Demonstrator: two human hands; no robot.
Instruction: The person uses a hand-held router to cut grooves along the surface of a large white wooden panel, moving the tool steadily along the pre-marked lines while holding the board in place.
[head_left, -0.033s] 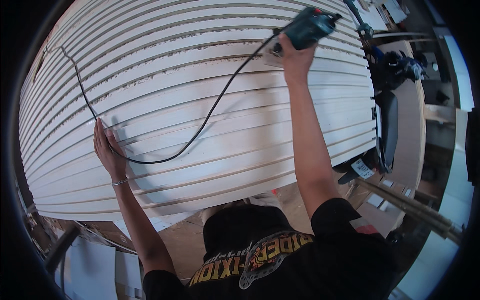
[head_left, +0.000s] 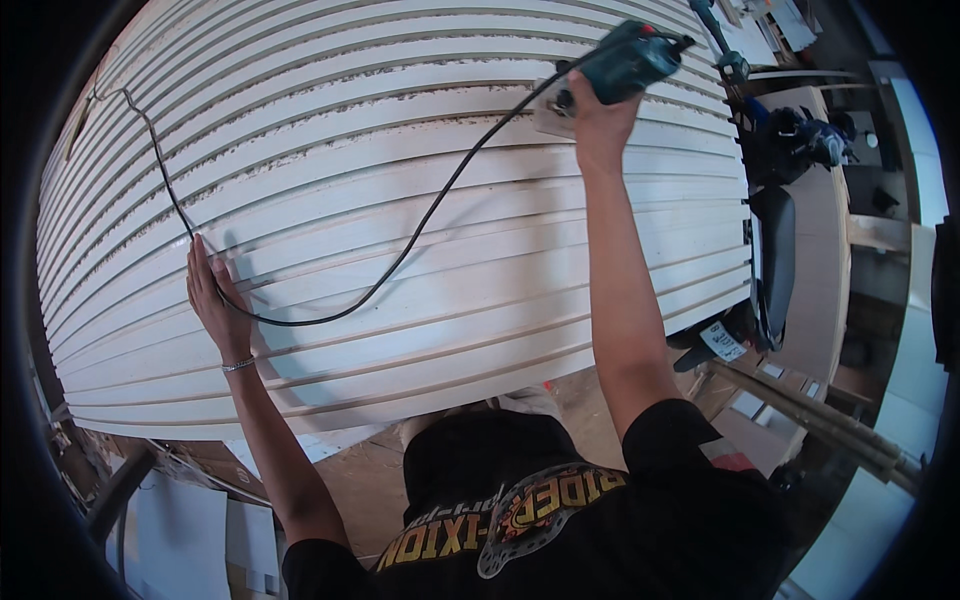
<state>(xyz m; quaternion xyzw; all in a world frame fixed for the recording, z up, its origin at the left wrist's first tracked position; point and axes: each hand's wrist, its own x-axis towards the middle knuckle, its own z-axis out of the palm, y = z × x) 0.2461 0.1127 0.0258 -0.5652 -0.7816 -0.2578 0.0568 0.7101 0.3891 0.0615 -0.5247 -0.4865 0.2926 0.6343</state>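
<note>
At the upper right, my right hand (head_left: 605,115) is wrapped round a dark green trim router (head_left: 630,68) with a clear base. The router rests on a wide white panel (head_left: 450,345) cut with long parallel grooves. Its black power cord (head_left: 418,225) sags across the panel to my left hand (head_left: 218,305). My left hand has the cord running between its thumb and long, nearly straight fingers, low on the left side of the panel. Beyond the fingertips the cord continues to the far left edge.
Dark shavings (head_left: 330,108) line the farther grooves. To the right of the panel stand a motorcycle (head_left: 775,250) and wooden poles (head_left: 815,415). Pale sheets (head_left: 195,535) lean at the lower left. Another green tool (head_left: 733,65) lies by the far right corner.
My right hand and the router have shifted slightly to the right along the panel. The left hand stays in nearly the same place with the cord.
</note>
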